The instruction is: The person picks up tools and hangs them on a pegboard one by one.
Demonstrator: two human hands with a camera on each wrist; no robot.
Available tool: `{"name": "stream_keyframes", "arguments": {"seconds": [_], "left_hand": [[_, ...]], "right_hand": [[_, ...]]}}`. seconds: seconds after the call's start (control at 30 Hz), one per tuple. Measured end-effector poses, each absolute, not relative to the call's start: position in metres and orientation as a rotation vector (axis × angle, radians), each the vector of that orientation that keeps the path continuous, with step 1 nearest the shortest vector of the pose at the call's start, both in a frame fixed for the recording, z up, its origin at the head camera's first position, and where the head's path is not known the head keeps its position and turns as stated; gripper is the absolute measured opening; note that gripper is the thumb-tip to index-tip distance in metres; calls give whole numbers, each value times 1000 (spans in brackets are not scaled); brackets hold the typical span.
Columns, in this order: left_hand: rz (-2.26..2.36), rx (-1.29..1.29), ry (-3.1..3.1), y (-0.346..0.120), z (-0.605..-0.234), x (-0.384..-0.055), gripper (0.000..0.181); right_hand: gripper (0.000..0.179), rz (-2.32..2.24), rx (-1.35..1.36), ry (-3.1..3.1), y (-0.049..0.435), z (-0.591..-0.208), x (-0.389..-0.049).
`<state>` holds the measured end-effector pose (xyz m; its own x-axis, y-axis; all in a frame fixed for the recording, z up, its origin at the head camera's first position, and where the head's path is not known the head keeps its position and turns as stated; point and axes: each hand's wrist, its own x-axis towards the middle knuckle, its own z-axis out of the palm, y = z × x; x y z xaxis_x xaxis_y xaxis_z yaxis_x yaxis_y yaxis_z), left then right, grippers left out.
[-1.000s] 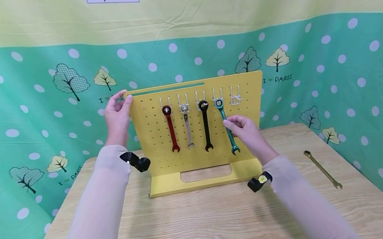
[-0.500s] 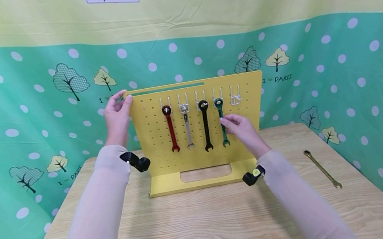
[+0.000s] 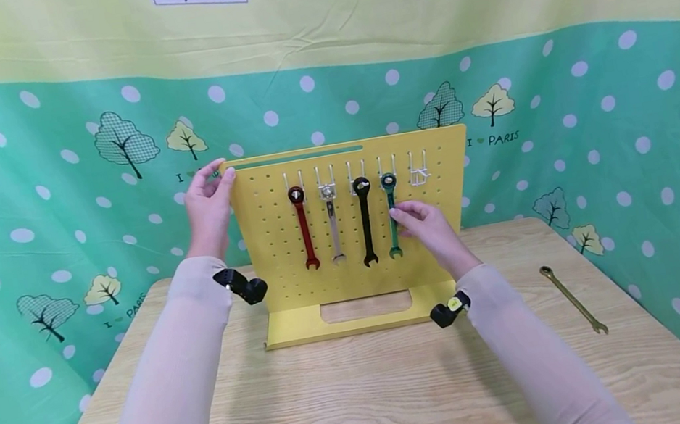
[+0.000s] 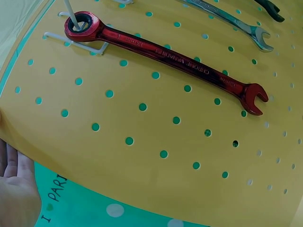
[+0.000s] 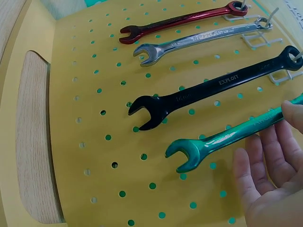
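Head view: green wrench is hung on the fourth hook of the pegboard, shaft lightly pinched by right hand. Board edge is gripped by left hand. Hanging step looks nearly done; release is likely called for next.

Staged demo booth, cloth backdrop, wood table, tool pegboard
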<state>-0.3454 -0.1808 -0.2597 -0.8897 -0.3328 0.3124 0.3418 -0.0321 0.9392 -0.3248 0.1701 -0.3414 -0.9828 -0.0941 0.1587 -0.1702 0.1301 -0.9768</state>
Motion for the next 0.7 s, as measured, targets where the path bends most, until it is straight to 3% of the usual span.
{"name": "stream_keyframes", "arguments": {"seconds": [0.7], "left_hand": [[-1968,9,-1821,-181,-258,-344,38]], "right_hand": [[50,1932,385,-2360,187,-347,-311]]}}
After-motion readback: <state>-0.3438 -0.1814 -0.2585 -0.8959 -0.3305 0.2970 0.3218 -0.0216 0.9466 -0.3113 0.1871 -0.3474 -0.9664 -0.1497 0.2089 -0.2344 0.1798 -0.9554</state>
